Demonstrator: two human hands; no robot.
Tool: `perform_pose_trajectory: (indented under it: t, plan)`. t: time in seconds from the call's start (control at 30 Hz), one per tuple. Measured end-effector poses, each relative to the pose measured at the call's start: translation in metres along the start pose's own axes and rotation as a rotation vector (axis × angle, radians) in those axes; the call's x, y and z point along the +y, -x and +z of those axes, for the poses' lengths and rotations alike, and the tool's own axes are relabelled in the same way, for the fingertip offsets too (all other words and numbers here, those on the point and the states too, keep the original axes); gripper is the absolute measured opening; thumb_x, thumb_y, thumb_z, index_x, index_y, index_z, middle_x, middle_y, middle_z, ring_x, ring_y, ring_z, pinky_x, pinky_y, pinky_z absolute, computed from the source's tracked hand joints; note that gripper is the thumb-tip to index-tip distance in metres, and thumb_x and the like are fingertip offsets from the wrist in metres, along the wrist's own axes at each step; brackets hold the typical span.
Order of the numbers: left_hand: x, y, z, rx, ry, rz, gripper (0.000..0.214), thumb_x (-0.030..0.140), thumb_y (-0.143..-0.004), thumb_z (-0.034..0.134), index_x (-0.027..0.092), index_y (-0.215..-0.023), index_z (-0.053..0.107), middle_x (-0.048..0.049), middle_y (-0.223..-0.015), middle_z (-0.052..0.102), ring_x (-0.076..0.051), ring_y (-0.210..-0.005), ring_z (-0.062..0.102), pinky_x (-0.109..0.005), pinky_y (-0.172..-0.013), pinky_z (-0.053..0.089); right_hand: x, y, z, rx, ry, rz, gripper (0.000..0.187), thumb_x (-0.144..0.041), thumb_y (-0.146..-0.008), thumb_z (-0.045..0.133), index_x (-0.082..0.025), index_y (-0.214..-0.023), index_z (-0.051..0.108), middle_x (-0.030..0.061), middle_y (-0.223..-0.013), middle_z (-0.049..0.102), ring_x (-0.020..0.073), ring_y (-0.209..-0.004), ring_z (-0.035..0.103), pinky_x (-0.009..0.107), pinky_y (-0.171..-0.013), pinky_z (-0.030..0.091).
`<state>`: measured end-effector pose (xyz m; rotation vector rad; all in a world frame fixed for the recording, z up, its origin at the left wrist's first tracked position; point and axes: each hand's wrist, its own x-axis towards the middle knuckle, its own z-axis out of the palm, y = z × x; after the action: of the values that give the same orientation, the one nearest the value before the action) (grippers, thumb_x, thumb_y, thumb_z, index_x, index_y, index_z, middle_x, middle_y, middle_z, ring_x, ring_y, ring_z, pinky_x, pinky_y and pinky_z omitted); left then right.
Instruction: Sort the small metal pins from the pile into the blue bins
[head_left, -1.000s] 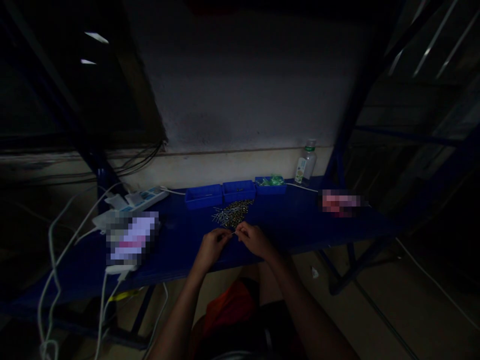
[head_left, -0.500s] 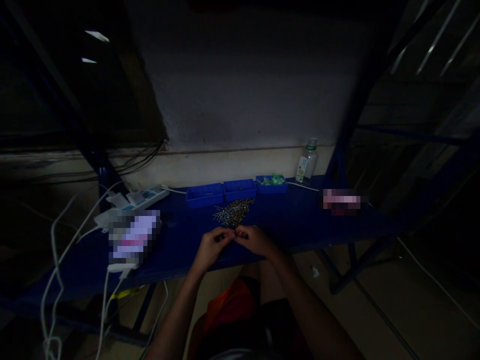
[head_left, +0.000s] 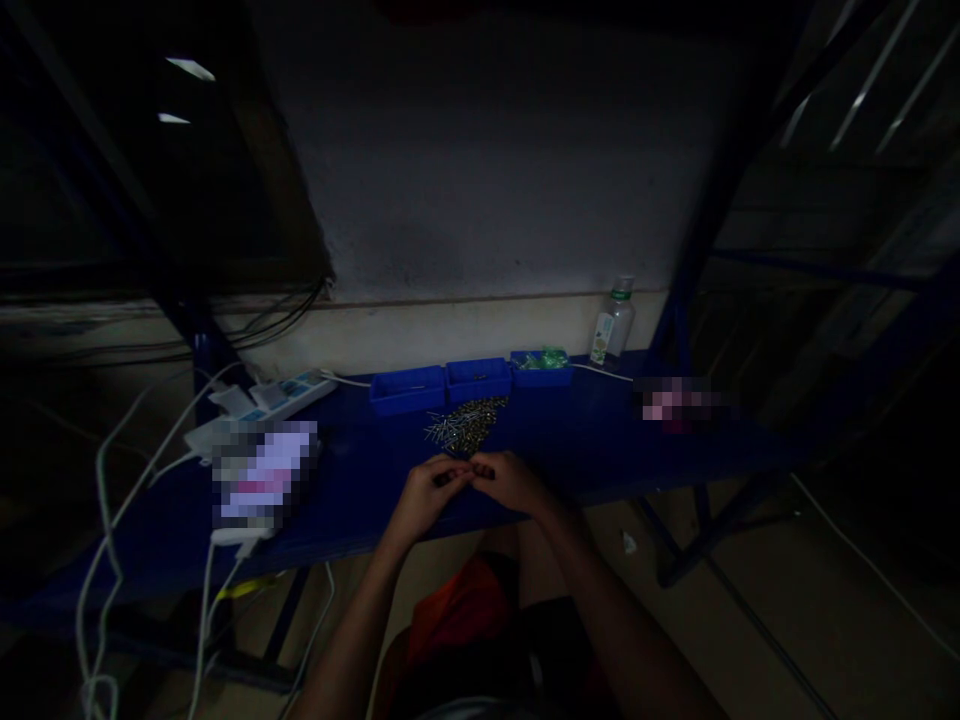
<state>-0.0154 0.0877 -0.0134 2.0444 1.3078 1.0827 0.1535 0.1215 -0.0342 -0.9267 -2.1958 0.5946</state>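
My left hand (head_left: 430, 492) and my right hand (head_left: 508, 481) meet fingertip to fingertip over the front of the blue table (head_left: 345, 500). Both have their fingers pinched together. Whatever lies between the fingertips is too small and dark to make out. Just beyond my hands is a loose pile of small metal pieces (head_left: 469, 425), which look like screws or rivets with thin shanks pointing left. Behind the pile stand a blue left bin (head_left: 409, 403) and a blue middle bin (head_left: 478, 390), each with a few small bits inside. A blue right bin (head_left: 541, 377) holds crumpled green plastic (head_left: 553, 357).
A clear bottle (head_left: 613, 325) stands at the back right, near a blurred pink item (head_left: 671, 403). On the left are a white power strip (head_left: 296, 395), a blurred pale item (head_left: 270, 472) and hanging white cables (head_left: 105, 530). A wall (head_left: 487, 200) rises behind.
My fingertips have shifted slightly against each other, and the small glint between them no longer shows. The pile and bins look the same; the view has moved a little.
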Motion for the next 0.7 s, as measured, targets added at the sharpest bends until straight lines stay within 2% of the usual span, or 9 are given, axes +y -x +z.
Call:
perform_pose_trajectory:
  t: [0.47, 0.6, 0.7]
  plan:
    - [0.0003, 0.0002, -0.0018, 0.042, 0.041, -0.004, 0.026, 0.039, -0.075, 0.059, 0.017, -0.085, 0.070, -0.0056, -0.079, 0.063, -0.016, -0.072, 0.057, -0.025, -0.065, 0.044, -0.0030, 0.0008, -0.0003, 0.006, -0.088, 0.028, 0.008, -0.023, -0.079, 0.053, -0.019, -0.077, 0.059, -0.0019, -0.069, 0.062, 0.0098, -0.062, 0.055, 0.018, -0.058, 0.037]
    - [-0.0035, -0.0012, -0.0034, 0.145, 0.016, -0.061, 0.028, 0.039, -0.076, 0.056, 0.016, -0.087, 0.068, -0.0044, -0.078, 0.062, -0.016, -0.071, 0.057, -0.025, -0.065, 0.043, -0.0027, 0.0001, -0.0003, 0.070, -0.189, 0.058, 0.011, -0.026, -0.081, 0.050, -0.019, -0.083, 0.058, -0.0011, -0.069, 0.061, 0.0101, -0.063, 0.056, 0.018, -0.058, 0.039]
    - [-0.0059, -0.0036, -0.0025, 0.097, -0.020, -0.098, 0.027, 0.036, -0.077, 0.054, 0.015, -0.087, 0.067, -0.0046, -0.079, 0.063, -0.016, -0.072, 0.057, -0.025, -0.066, 0.043, -0.0011, -0.0003, -0.0005, 0.135, -0.250, 0.101, 0.014, -0.028, -0.083, 0.046, -0.017, -0.085, 0.055, -0.0009, -0.069, 0.060, 0.0103, -0.063, 0.057, 0.019, -0.057, 0.039]
